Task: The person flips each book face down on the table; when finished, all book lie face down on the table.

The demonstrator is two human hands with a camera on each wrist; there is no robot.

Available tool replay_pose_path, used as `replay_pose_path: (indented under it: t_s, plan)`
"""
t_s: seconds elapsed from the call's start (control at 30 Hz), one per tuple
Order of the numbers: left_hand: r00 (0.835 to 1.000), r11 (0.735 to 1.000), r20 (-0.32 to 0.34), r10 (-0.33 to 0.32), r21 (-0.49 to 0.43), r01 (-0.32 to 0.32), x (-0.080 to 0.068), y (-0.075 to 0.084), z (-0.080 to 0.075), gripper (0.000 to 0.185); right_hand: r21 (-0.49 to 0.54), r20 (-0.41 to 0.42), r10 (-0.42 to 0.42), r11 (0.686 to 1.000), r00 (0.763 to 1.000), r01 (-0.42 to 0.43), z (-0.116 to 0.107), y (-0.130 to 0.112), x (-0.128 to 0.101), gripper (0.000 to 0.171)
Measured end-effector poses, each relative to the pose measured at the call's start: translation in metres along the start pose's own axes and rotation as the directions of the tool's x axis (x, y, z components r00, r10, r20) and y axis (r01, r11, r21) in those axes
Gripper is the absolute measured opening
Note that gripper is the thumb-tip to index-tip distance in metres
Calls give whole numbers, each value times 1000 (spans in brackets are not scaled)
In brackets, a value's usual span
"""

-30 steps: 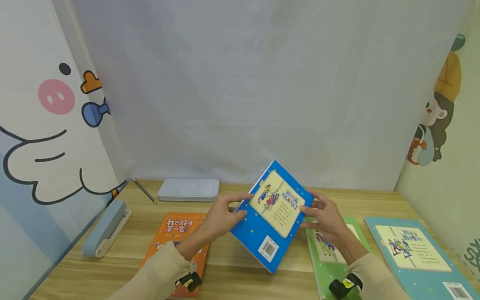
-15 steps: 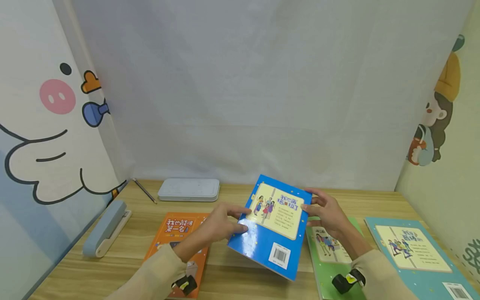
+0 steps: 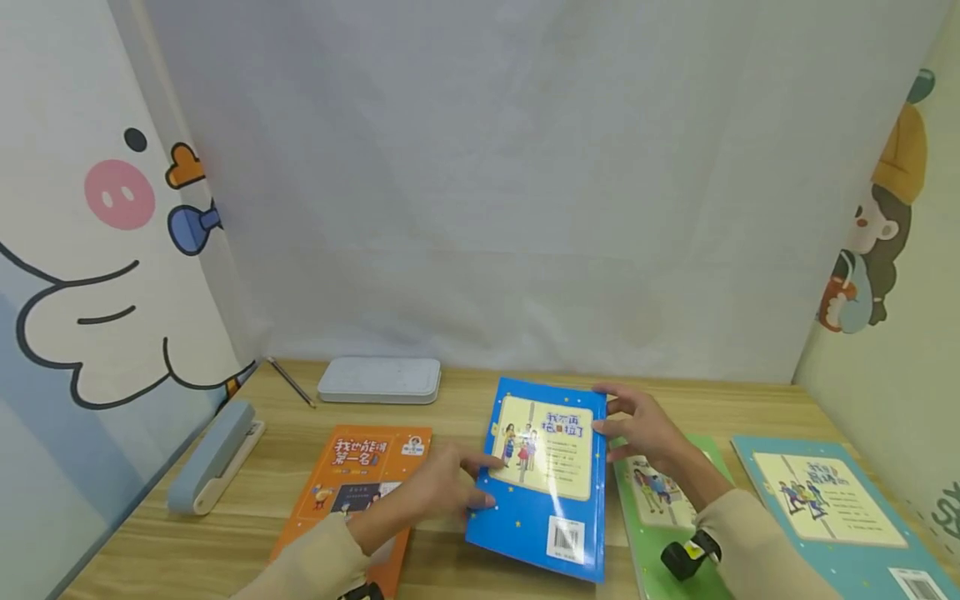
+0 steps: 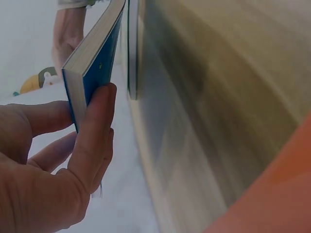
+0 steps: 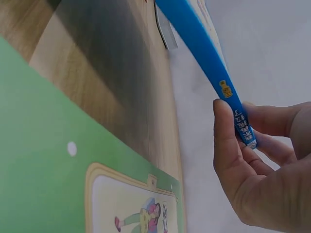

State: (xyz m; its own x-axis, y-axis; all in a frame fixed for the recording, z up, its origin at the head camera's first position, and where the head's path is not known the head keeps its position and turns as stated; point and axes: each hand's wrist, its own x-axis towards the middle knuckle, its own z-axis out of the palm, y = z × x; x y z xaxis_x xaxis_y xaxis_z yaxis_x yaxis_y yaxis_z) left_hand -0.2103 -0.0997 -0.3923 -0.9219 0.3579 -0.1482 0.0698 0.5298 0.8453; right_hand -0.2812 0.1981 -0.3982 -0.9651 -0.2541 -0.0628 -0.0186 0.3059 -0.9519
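Observation:
Both hands hold a blue book (image 3: 542, 525), its back cover with a cream panel and barcode facing up, above the wooden table. My left hand (image 3: 442, 483) pinches the page-edge side; in the left wrist view the fingers (image 4: 97, 116) lie along one cover and the thumb on the other. My right hand (image 3: 643, 427) grips the spine near the top right corner, and in the right wrist view the blue spine (image 5: 209, 58) runs between thumb and fingers. Under the left forearm lies an orange book (image 3: 315, 500), partly covered. A green book (image 3: 656, 550) lies beneath the right forearm.
A teal book (image 3: 847, 554) lies at the far right of the table. At the back left are a pale flat case (image 3: 378, 381) and a pencil (image 3: 291, 382). A blue-grey stapler (image 3: 213, 458) stands near the left edge. A grey curtain (image 3: 510, 192) hangs behind the table.
The blue book has turned from a slant to nearly upright in the head view and come lower, closer to the table. Both hands moved with it, the left one downward.

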Motion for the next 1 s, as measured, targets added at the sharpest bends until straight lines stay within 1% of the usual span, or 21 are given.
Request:
replay_pose_path:
  t_s: [0.13,0.2,0.4,0.63,0.77,0.9,1.0]
  plan:
    - [999,1000,29,-25,-7,25,-1,-6,7,46,-33,15,22,999,1000,-21,3,2,4,62]
    - [998,999,46,-47,-6,48,-1,-8,10,46,-47,23,36,998,999,-35,5,4,6,61]
    - [992,995,83,-98,40,95,-3,-12,14,46,-91,52,82,993,995,-77,13,9,11,60]
    - [973,983,144,-178,63,171,-1,-18,16,45,-144,58,154,979,986,-144,20,15,14,55]
    - [971,982,162,-178,85,166,0,-19,16,44,-147,68,173,976,983,-162,21,17,14,55]
    - [971,980,161,-178,123,160,1,-16,16,43,-170,74,162,974,984,-148,22,17,14,55]
    - [969,975,156,-190,147,167,3,-14,16,42,-196,72,160,970,985,-143,22,18,15,56]
